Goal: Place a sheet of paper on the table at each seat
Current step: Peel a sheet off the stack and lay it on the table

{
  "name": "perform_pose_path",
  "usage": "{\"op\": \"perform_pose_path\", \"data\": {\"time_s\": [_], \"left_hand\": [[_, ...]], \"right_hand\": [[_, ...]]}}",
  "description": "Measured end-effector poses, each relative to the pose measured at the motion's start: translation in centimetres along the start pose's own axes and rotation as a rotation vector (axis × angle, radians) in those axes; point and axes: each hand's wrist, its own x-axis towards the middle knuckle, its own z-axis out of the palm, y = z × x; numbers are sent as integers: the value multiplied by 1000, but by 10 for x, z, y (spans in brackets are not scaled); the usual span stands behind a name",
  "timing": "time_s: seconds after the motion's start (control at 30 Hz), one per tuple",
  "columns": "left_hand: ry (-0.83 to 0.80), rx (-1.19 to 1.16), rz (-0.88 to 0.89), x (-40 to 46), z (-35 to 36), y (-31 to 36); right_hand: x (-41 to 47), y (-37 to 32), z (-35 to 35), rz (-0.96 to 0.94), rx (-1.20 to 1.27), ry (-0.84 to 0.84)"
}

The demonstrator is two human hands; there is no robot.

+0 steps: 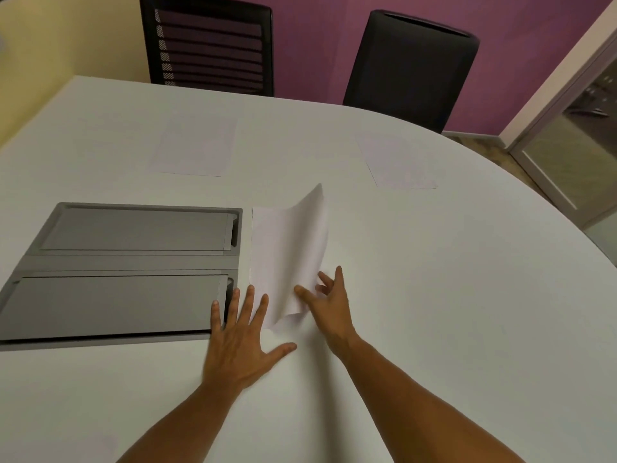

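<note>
White table (434, 295), rounded at its right end. At the left, a grey double-lidded panel (130, 269) is set into the tabletop, both lids closed; no brand or label can be read on it. Beyond it, a sheet of paper (195, 147) lies flat in front of a slatted black chair (208, 45). The left hand (238, 342) rests palm down with fingers spread, gripping nothing; its fingertips overlap the panel's right edge and the near left corner of a stack of paper (267, 255) lying just beside the panel. The right hand (325, 307) pinches the top sheet (300, 235) of that stack between thumb and fingers at its near right corner; the sheet's right side is lifted and curled over, its left edge down on the stack. Farther right, another sheet (397, 162) lies flat and slightly skewed before a solid-backed black chair (412, 66). All sheets appear blank; no writing is legible. A glass door (574, 138) stands at the far right.
</note>
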Motion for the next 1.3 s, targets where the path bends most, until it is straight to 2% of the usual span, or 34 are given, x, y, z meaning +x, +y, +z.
{"op": "perform_pose_path", "data": {"time_s": [0.07,0.13,0.4,0.63,0.73,0.8,0.87,0.93,1.0,1.1,1.17,1.23,1.3], "left_hand": [[-1,0,2,-1,-2,0],[-7,-6,4,-2,-3,0],[-30,-24,-11,-3,-2,-1],[20,-90,2,-3,-5,-3],[-27,-29,18,-3,-8,-4],[-107,-70,0,-2,-9,-8],[-152,-178,-20,-6,-15,-8],[-209,-342,47,-28,-28,20],[-236,-638,100,-58,-38,68],[-430,-1145,9,-88,-60,140],[-441,-1326,-57,-100,-65,182],[-404,-1389,-172,-110,-71,217],[-308,-1317,-264,-120,-69,246]], "right_hand": [[11,-10,-9,71,138,55],[23,-20,-20,114,151,101],[40,-30,-66,161,-390,291],[6,-18,-113,237,-241,377],[-24,-27,-152,241,-176,426],[-51,-37,-185,238,-164,425],[-79,-44,-214,230,-155,370],[-110,-45,-243,226,-161,322],[-136,-41,-269,242,-164,288],[-167,-19,-295,271,-198,258],[-186,1,-311,293,-218,236],[-204,22,-327,307,-222,212],[-222,43,-342,316,-220,196]]}}
